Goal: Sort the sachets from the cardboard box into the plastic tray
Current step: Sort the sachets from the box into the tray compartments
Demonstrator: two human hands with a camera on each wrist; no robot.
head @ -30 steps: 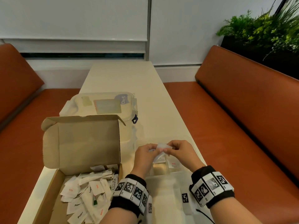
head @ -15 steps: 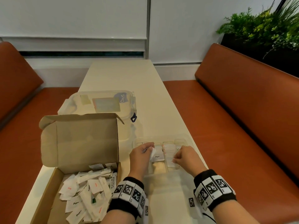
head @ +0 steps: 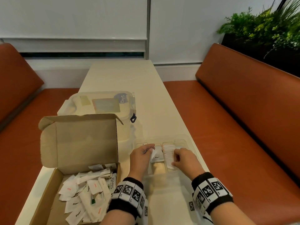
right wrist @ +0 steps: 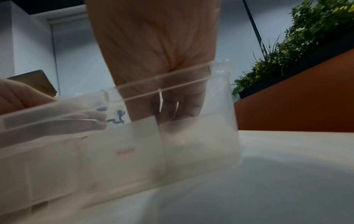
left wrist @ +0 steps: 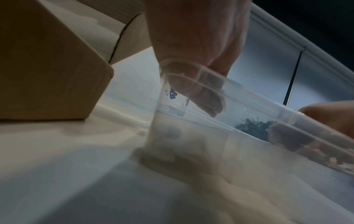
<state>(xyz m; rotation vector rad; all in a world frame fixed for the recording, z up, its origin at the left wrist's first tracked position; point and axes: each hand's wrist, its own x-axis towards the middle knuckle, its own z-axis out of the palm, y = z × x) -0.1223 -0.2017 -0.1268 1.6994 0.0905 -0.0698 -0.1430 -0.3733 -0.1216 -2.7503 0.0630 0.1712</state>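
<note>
The open cardboard box (head: 48,197) at the lower left holds several white sachets (head: 84,192). To its right lies the clear plastic tray (head: 186,140), split into narrow compartments. My left hand (head: 150,151) pinches a white sachet (head: 153,155) over the compartment with the pepper sachets (head: 158,157). My right hand (head: 174,159) curls down into the neighbouring compartment of red-printed sachets (head: 168,149) and pinches a sachet (head: 170,166) there. Through the tray wall (right wrist: 134,151), the right wrist view shows the right fingers (right wrist: 189,103) pointing down. The left fingers (left wrist: 199,94) reach over the tray rim (left wrist: 249,97).
A lidded clear container (head: 100,104) stands behind the box's raised flap (head: 81,140). The narrow cream table (head: 123,75) runs away from me between two orange benches (head: 243,127). Plants (head: 267,26) sit behind the right bench.
A second ago both hands held sachets together above the tray. They have parted and come down into two adjacent compartments, the left hand keeping one sachet.
</note>
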